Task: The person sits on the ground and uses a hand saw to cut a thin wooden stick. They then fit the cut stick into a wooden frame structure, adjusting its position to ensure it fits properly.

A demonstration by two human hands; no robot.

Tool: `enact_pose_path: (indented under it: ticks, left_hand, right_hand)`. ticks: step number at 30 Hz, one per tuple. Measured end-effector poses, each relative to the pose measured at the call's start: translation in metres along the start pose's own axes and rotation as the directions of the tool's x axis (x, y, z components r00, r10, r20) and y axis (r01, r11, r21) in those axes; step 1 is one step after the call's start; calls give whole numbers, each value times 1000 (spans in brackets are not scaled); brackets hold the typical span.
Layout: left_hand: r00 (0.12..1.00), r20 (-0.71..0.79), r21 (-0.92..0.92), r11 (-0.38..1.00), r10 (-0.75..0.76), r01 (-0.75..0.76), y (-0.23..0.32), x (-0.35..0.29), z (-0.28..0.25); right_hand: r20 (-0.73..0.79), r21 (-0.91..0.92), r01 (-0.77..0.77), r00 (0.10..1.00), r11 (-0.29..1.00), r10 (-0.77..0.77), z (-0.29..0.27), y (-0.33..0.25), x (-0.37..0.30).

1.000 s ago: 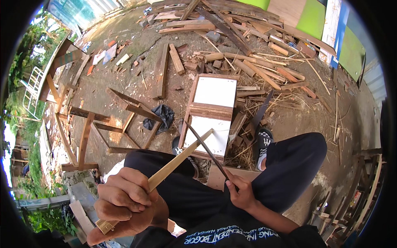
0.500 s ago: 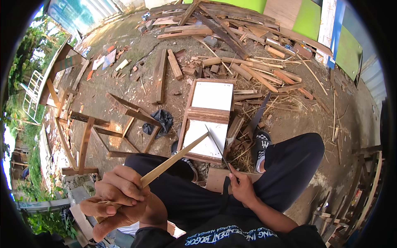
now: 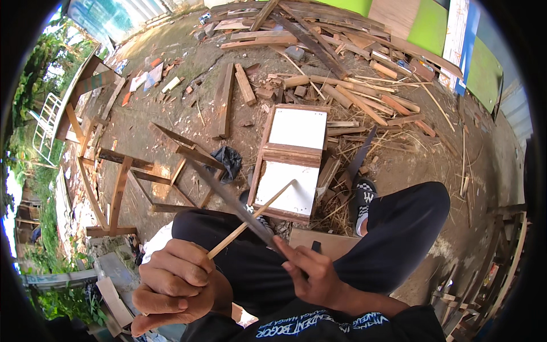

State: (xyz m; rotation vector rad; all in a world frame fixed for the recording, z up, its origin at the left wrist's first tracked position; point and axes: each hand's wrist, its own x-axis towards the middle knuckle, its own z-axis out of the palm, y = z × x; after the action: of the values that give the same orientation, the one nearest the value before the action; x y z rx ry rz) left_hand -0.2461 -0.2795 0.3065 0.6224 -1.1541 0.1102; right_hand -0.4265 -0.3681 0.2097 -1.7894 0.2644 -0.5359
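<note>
My left hand (image 3: 176, 279), at the lower left, is closed around a slim pale wooden stick (image 3: 232, 235) that points up and to the right. A long knife (image 3: 231, 198) with a grey, motion-blurred blade is gripped in my right hand (image 3: 312, 272); its handle is mostly hidden by the fingers. The blade lies across the stick, just beyond my left fist, with its tip toward the upper left. Whether it touches the stick I cannot tell. Past the stick's far end lies a brown wooden frame with white panels (image 3: 297, 129).
A saw blade (image 3: 362, 153) leans beside my right shoe (image 3: 364, 199). Upturned wooden frames (image 3: 122, 191) and a black plastic bag (image 3: 229, 163) are on the left. Planks and bamboo pieces (image 3: 364, 100) are heaped ahead. A board (image 3: 327, 242) lies between my legs.
My right hand has risen and swung the knife leftward, from beside the stick's tip to across it. My left hand has shifted slightly right, turning the stick so it looks thinner.
</note>
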Motion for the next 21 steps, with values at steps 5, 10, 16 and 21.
enact_pose_path:
  ticks: [5,10,16,21]
  left_hand:
    - [999,-13,63,997,44,-43,1,-6,6]
    - [999,-37,139,990,17,-12,3,-4,3]
    - [1000,-20,127,992,-1,3,3,-2,4]
    - [1000,-7,118,993,-16,17,1,-3,4]
  right_hand:
    - [23,-86,-134,990,987,136,-10,34,-11]
    - [79,37,17,997,999,-19,-6,-9,4]
    - [-50,-150,-348,937,925,345,-16,70,-14]
    - [-11,-77,-178,984,981,178,-16,56,-12]
